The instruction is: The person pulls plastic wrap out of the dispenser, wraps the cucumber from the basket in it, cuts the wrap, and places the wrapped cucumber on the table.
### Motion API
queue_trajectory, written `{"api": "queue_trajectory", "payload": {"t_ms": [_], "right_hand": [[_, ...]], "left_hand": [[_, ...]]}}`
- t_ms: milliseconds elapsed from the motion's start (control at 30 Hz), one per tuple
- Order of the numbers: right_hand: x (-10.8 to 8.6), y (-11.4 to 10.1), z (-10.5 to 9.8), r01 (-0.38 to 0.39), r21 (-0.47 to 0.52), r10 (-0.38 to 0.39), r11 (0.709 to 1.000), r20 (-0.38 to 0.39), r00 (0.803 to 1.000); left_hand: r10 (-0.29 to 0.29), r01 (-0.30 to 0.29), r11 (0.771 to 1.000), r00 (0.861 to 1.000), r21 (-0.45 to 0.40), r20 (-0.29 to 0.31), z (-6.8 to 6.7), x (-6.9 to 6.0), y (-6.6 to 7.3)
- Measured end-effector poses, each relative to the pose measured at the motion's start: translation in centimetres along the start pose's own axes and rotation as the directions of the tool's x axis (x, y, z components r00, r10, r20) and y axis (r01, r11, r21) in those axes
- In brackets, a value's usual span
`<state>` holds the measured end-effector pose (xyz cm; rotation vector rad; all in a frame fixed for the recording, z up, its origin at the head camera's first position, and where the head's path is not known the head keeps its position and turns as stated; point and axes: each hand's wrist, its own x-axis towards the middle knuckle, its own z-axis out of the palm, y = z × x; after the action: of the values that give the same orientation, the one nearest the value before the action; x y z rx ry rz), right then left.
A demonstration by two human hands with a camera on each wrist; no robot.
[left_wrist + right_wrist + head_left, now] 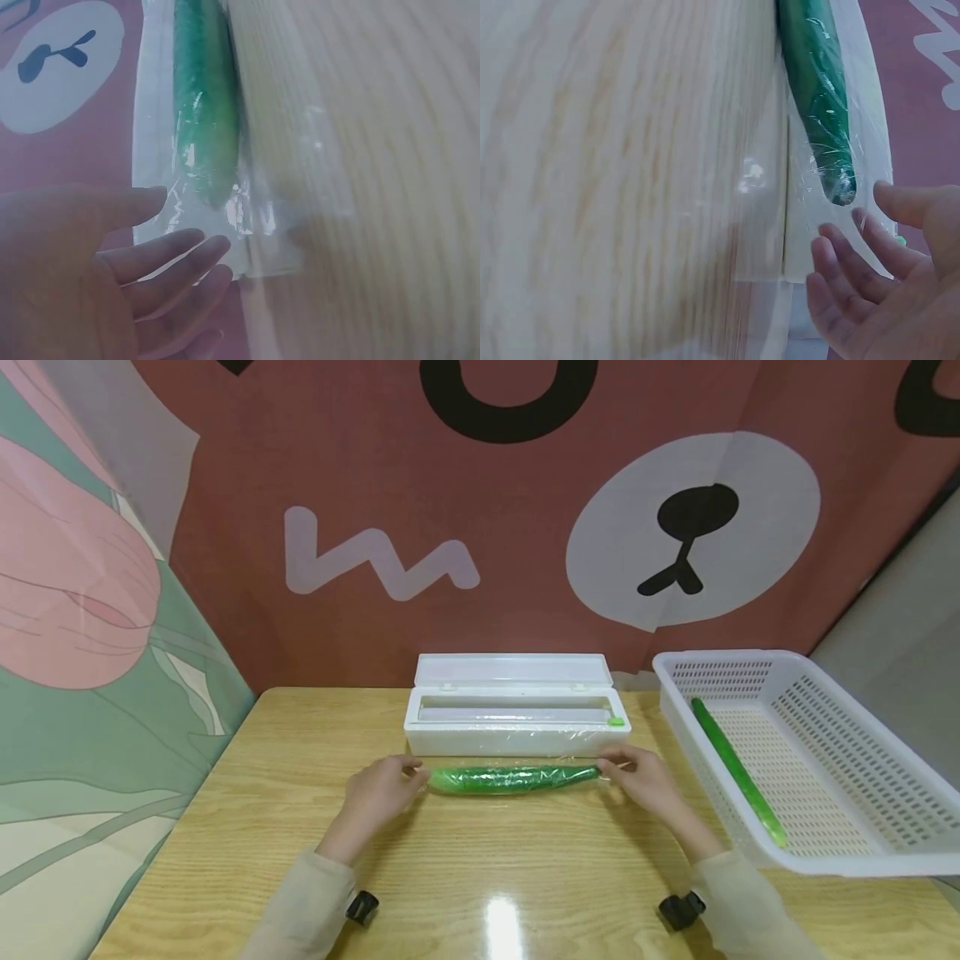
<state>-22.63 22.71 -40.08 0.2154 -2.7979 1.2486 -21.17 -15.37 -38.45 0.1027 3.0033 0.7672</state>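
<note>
- The cloth backdrop [517,510] bears printed shapes: a pale zigzag and a white muzzle with a black nose.
- The cucumber [513,780], under glossy clear film [268,217], lies lengthwise on the surface [450,877] between the hands, just in front of the lidded white box [517,742].
- The left hand [381,789] is at its paler end, released, fingers loosely extended.
- The right hand [641,781] is at its darker tip, likewise ungripped, thumb and fingers parted; whether either hand touches film, I cannot tell.
</note>
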Motion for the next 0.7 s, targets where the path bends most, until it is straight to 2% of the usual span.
{"api": "queue_trajectory", "payload": {"t_ms": [167, 267, 367, 533, 700], "right_hand": [[-0.2, 0.0, -0.1, 0.032, 0.055, -0.024, 0.998, -0.144, 0.989], [-0.2, -0.2, -0.1, 0.045, 0.099, -0.019, 0.994, -0.25, 0.968], [-0.1, -0.4, -0.2, 0.03, 0.153, 0.024, 0.988, -0.335, 0.942], [0.3, -0.7, -0.4, 0.006, 0.252, 0.097, 0.968, -0.396, 0.913], [0.8, -0.2, -0.5, -0.002, 0.299, 0.123, 0.954, -0.388, 0.914]], "left_hand": [[0.037, -0.035, 0.999, 0.998, 0.035, -0.054, -0.3, -0.4, 0.4], [0.067, -0.064, 0.997, 0.994, 0.042, -0.081, -0.5, -0.6, 1.0], [0.101, -0.098, 0.994, 0.99, 0.039, -0.1, -0.7, -0.8, 1.6], [0.156, -0.153, 0.988, 0.979, 0.033, -0.134, -0.9, -0.9, 2.8], [0.233, -0.232, 0.972, 0.961, 0.02, -0.148, -0.6, -0.6, 4.0]]}}
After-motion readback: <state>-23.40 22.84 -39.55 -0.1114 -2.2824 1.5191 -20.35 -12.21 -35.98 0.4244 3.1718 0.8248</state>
